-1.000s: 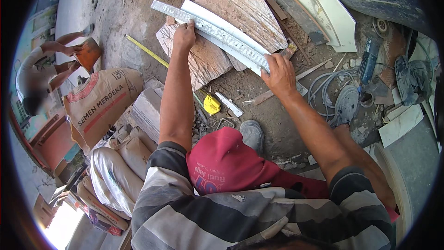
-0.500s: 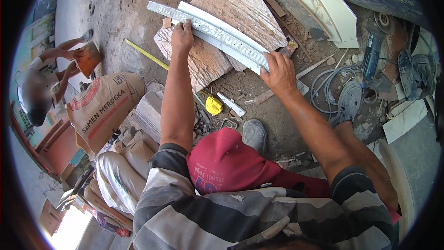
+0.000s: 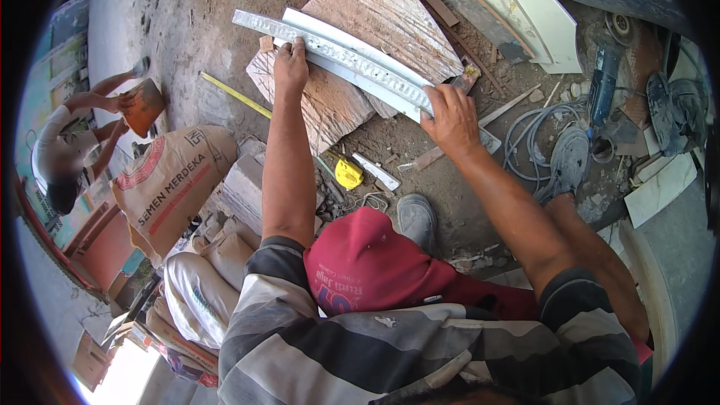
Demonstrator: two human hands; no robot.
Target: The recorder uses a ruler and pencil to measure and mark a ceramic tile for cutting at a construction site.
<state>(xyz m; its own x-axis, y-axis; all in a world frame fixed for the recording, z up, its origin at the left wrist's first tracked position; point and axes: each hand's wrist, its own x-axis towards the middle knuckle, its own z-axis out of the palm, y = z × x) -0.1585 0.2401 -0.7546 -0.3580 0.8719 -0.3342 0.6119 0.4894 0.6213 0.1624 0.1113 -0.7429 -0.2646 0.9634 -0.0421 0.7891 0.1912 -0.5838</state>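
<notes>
- Here was the centre of it: a grey, textured metal strip lay lengthwise along a white strip, its left end poking out past the white one, both slung between two hands over the stone slabs.
- Doing this well, by my reading, meant even pressure at both ends, edges kept parallel, and no twist in so long a pair; the overhanging end looked the likeliest to slip askew.
- Now the left grip: closed up, pinching the near edge of the pair towards its left end, fingers mostly out of sight.
- And the right grip: fingers curled over the right end, pressed together around it; how hard either squeezed, I couldn't tell.
- Below them, a pinkish stone slab and a grooved slab; whether the strips touched either was unclear.
- Nearer the person, a yellow tape measure sat on the ground.
- Out right, a blue angle grinder lay beside a coiled grey cable.
- Far left, beyond a paper cement sack, a co-worker handled an orange bucket.
</notes>
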